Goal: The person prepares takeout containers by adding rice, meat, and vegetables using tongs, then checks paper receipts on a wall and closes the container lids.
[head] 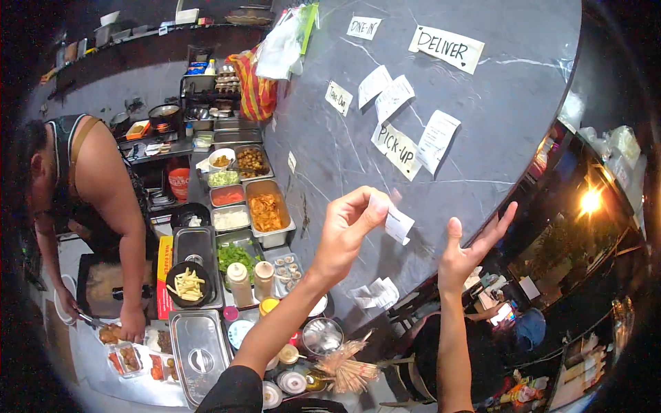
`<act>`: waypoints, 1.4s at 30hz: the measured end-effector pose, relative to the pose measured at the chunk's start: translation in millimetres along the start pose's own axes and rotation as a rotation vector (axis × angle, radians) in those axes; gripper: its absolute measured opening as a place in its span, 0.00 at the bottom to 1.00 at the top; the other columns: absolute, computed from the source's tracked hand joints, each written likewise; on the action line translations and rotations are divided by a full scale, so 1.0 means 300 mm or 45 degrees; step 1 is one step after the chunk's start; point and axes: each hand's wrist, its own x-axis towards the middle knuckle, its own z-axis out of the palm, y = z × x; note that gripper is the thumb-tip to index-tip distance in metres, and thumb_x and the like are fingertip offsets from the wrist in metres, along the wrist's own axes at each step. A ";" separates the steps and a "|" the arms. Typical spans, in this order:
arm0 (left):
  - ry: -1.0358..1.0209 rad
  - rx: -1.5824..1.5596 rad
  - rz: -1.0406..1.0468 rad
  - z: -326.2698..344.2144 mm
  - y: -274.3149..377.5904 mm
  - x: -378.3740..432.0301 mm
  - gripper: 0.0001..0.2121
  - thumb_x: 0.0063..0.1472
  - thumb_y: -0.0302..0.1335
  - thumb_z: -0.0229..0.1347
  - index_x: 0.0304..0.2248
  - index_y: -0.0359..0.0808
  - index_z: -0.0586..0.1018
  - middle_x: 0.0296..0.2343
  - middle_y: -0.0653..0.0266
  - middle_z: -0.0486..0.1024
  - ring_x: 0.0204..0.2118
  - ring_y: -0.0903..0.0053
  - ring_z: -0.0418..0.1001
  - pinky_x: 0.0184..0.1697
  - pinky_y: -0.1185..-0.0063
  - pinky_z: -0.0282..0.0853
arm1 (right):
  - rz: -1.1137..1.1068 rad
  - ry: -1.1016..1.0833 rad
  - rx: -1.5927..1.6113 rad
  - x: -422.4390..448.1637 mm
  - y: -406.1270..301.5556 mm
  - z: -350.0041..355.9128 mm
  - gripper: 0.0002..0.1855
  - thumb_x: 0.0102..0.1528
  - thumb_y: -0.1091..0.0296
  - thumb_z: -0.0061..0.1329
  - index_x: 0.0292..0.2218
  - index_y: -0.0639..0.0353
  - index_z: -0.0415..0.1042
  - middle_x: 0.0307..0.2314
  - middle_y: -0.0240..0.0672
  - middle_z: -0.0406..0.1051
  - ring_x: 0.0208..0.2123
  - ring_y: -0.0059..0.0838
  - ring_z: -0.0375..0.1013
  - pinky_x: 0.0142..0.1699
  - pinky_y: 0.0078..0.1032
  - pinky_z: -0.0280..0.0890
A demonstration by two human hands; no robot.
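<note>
Pinched between the thumb and fingers of my left hand [345, 235] is a small white paper slip [399, 227], its lower end curled. The slip is in front of a grey marble-patterned panel [330, 155]; whether it touches the panel I cannot tell. My right hand [458, 260] is raised near the panel's right edge, fingers apart and holding nothing. Above my hands, a printed slip [438, 140] is on the panel beside a handwritten paper sign [395, 151]. Two overlapping slips [394, 98] are just above that sign. More papers [376, 293] cluster low on the panel.
Left of the panel, metal food pans [266, 206] line a counter with squeeze bottles [239, 284] and a bowl of cut fries [188, 283]. A co-worker [103, 170] bends over food trays [126, 359]. Wooden skewers [351, 369] stand below my left arm.
</note>
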 end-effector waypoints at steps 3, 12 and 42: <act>0.040 0.065 0.077 -0.012 -0.008 0.001 0.08 0.57 0.30 0.51 0.25 0.35 0.73 0.22 0.73 0.69 0.27 0.90 0.64 0.32 0.87 0.59 | 0.000 -0.005 0.011 -0.008 0.018 0.007 0.45 0.46 0.76 0.48 0.57 0.61 0.33 0.58 0.39 0.33 0.59 0.36 0.33 0.61 0.31 0.30; 0.081 0.038 -0.017 0.000 -0.007 -0.001 0.05 0.57 0.27 0.50 0.27 0.34 0.71 0.24 0.71 0.68 0.28 0.88 0.63 0.33 0.88 0.58 | -0.008 -0.020 0.047 -0.006 0.013 0.010 0.45 0.46 0.76 0.48 0.57 0.62 0.33 0.58 0.42 0.32 0.60 0.37 0.32 0.61 0.30 0.29; 0.123 0.209 -0.099 -0.019 -0.037 0.010 0.06 0.55 0.27 0.51 0.29 0.33 0.75 0.24 0.71 0.72 0.28 0.89 0.67 0.32 0.87 0.62 | -0.060 0.005 0.016 -0.011 -0.008 0.017 0.45 0.47 0.73 0.49 0.57 0.64 0.33 0.57 0.44 0.33 0.60 0.37 0.33 0.61 0.31 0.29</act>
